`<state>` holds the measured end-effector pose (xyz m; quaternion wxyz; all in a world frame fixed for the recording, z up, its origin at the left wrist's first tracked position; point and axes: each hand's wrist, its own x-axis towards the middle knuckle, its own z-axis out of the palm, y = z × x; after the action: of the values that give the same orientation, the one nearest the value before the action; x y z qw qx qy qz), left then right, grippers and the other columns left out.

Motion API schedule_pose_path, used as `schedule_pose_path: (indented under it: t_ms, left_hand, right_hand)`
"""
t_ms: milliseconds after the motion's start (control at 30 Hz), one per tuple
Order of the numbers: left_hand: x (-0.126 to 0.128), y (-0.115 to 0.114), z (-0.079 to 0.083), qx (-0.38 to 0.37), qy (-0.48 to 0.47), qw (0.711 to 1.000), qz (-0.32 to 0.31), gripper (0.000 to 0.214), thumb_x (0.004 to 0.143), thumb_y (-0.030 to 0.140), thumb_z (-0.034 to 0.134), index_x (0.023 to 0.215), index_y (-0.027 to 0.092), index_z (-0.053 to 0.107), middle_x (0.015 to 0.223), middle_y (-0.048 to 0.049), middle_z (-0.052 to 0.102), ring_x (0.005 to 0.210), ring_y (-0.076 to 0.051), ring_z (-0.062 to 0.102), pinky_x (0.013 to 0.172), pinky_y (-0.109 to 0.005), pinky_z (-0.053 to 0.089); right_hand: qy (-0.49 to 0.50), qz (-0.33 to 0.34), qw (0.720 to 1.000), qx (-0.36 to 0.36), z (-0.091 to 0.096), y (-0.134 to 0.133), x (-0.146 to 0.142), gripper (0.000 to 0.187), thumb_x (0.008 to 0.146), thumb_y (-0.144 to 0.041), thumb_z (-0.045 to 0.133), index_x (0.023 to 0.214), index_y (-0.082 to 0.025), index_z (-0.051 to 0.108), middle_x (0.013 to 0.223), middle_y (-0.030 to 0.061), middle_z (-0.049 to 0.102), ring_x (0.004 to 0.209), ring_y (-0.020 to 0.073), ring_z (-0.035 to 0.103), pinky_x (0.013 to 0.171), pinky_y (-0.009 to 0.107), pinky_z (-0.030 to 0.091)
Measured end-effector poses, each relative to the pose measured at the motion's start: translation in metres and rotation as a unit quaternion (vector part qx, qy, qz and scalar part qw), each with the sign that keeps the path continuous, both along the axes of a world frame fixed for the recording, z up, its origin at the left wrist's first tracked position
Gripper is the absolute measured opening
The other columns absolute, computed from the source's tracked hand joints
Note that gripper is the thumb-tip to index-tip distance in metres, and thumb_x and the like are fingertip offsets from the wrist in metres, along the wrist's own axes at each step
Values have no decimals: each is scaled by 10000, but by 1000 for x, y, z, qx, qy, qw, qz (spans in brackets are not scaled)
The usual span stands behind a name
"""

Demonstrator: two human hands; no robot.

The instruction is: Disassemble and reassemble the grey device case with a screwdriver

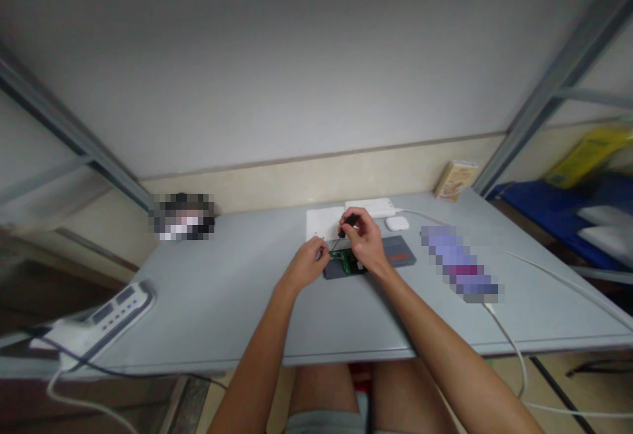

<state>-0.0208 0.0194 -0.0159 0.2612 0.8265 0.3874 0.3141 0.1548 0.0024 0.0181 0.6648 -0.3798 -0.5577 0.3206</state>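
My right hand (364,239) is closed around the black handle of a screwdriver (349,221). Its thin shaft slants down and left toward my left fingertips. My left hand (309,264) is pinched at the left edge of a green circuit board (349,260); what its fingertips hold, if anything, is too small to make out. The board sits in an opened dark grey casing (332,270) flat on the table. A grey panel with an orange mark (399,251) lies to the right, partly behind my right wrist. A white paper (319,221) with tiny dark specks lies just behind.
A white power bank (370,208) with a cable and a white earbud case (397,223) lie behind my right hand. On the right are a blurred-out phone (457,262) on a charging cable and a small box (455,180). A power strip (106,322) sits at the left edge.
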Motion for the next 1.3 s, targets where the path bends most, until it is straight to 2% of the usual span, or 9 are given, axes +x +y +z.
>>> schedule_pose_path:
  t_ms: [467,1300]
  left_hand:
    - [1,-1,1,3,3,1000,2,145,866,91,489,777,185,555,780,6,555,718,-143,496,693,-258,383]
    - [2,-2,2,-1,-11,1000,5,151,861,94,494,753,185,546,751,15,532,706,-137,483,702,-257,401]
  right_hand:
    - [11,4,1000,18,-3,4,2,145,867,-223,626,993,-246,558,852,-11,572,738,144,581,704,309,501]
    - [10,16,1000,1,0,1,-1,153,862,-253,619,998,-247,547,846,-14,572,718,139,574,666,299,488]
